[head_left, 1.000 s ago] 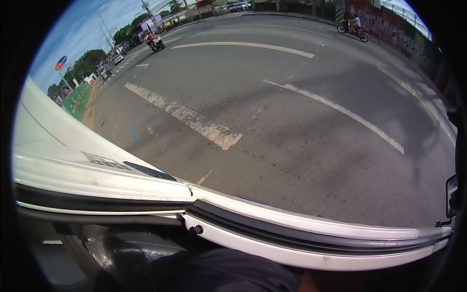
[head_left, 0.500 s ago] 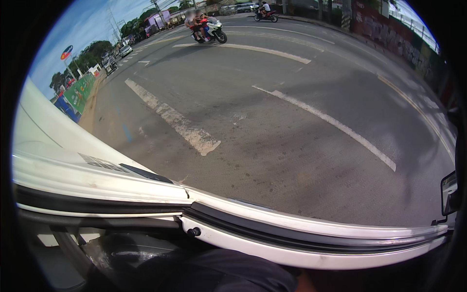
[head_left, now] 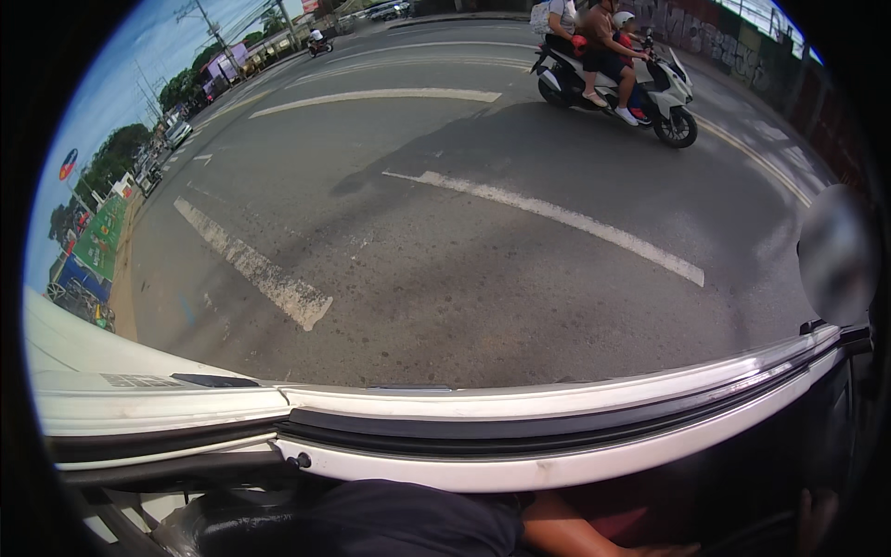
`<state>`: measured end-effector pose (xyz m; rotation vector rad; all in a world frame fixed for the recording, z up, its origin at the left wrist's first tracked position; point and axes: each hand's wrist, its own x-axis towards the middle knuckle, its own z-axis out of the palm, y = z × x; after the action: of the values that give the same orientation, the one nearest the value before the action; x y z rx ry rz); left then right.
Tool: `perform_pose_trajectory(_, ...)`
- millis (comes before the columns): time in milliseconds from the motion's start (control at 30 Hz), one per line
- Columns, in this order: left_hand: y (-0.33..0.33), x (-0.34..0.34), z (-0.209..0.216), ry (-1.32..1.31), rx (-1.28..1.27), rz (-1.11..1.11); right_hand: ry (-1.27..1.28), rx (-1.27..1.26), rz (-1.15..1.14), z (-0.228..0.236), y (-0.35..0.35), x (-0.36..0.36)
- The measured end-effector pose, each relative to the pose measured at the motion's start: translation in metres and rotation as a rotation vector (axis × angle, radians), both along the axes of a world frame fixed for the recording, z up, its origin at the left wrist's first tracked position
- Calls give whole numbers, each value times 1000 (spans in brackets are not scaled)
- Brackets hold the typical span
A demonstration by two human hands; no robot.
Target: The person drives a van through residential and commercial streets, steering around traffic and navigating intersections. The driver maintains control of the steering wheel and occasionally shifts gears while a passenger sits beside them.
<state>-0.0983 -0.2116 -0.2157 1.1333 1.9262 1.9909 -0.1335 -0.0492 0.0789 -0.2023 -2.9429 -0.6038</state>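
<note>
From the lower edge my left arm, in a dark sleeve (head_left: 418, 520), runs rightward below the white door sill (head_left: 520, 469). Its bare forearm (head_left: 571, 531) catches the sunlight, while my left hand (head_left: 673, 549) is mostly cut off by the picture's lower edge. What it holds or touches is hidden. Farther right, dim fingers (head_left: 817, 520) rise in the shaded cabin, seemingly those of my right hand. Whether they grip anything is too dark to tell.
Outside the open window, a white motorcycle (head_left: 650, 93) carries several people along the road (head_left: 483, 306). Another motorcycle (head_left: 319, 43) and a car (head_left: 178, 134) are farther off. A side mirror (head_left: 840, 265), blurred, stands at right; a shiny black seat (head_left: 223, 529) is at lower left.
The white motorcycle has come closer and crossed from upper middle to upper right. My view has turned right, and road markings sit farther left. More of my left forearm shows.
</note>
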Motion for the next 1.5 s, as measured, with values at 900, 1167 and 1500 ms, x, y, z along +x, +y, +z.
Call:
perform_pose_trajectory(900, -17, 192, 266, 256, -159, 347, 464, -710, -78, -179, 147, 534)
perform_pose_trajectory(1167, 171, 465, 383, 1223, -680, 168, 116, -673, -623, -121, 147, 717)
perform_pose_trajectory(1500, 96, 654, 170, 1932, -900, -772, 88, -977, -544, -179, 158, 713)
